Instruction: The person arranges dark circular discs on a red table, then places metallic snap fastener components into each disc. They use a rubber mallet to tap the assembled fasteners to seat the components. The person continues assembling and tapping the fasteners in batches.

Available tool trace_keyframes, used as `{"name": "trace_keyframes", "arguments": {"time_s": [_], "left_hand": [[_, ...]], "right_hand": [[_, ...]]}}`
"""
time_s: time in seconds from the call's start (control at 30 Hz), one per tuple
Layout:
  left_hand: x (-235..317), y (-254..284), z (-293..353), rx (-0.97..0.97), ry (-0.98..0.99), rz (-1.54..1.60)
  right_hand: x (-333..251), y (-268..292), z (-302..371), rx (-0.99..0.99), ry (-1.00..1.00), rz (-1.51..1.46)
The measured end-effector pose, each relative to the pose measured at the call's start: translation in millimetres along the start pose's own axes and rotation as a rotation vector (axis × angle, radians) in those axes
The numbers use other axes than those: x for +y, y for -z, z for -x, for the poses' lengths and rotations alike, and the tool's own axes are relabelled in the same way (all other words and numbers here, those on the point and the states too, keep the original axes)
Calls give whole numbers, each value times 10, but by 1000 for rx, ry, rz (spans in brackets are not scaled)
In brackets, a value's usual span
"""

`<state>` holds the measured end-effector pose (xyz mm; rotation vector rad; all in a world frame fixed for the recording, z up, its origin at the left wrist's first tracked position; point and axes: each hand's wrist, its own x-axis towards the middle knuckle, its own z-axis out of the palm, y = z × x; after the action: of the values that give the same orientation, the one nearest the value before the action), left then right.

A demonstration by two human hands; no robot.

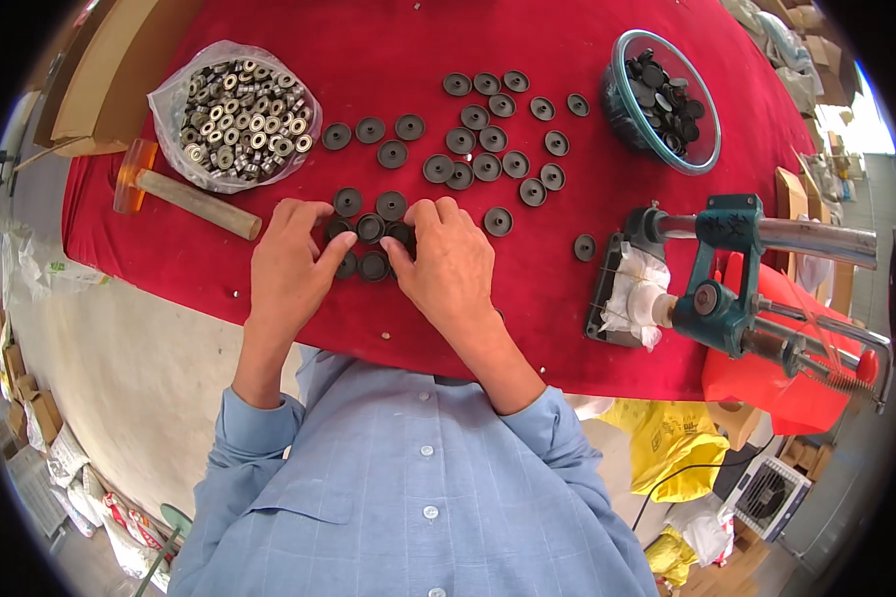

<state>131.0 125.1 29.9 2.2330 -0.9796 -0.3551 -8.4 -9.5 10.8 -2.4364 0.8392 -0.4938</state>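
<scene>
On the red cloth, a tight cluster of dark round plastic caps [372, 265] lies between my two hands. My left hand [291, 257] curls in from the left, thumb and fingers closed around a dark cap at the cluster's edge. From the other side my right hand [450, 261] pinches another cap, which its fingers partly cover. Two more caps [390, 206] sit just beyond the cluster. Farther off, several dark caps with a small raised centre [488, 166] lie spread over the cloth, mostly singly, some touching.
A clear bag of metal bearings [239, 124] stands at the far left, beside an orange-headed mallet [194, 202]. A bowl [622, 109] of black discs is at the far right. Nearer on the right stands a green hand press [722, 269]. A cardboard box [119, 80] occupies the far left corner.
</scene>
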Motion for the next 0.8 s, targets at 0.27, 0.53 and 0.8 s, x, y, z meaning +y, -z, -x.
{"name": "trace_keyframes", "arguments": {"time_s": [0.27, 0.53, 0.8], "left_hand": [[-131, -101, -84, -90, 11, 67], [72, -54, -38, -226, -39, 261], [53, -167, -70, -152, -214, 146]], "right_hand": [[43, 417, 25, -215, -117, -407], [-1, 345, 249, -297, 29, -107], [-98, 317, 300, -358, 71, -365]]}}
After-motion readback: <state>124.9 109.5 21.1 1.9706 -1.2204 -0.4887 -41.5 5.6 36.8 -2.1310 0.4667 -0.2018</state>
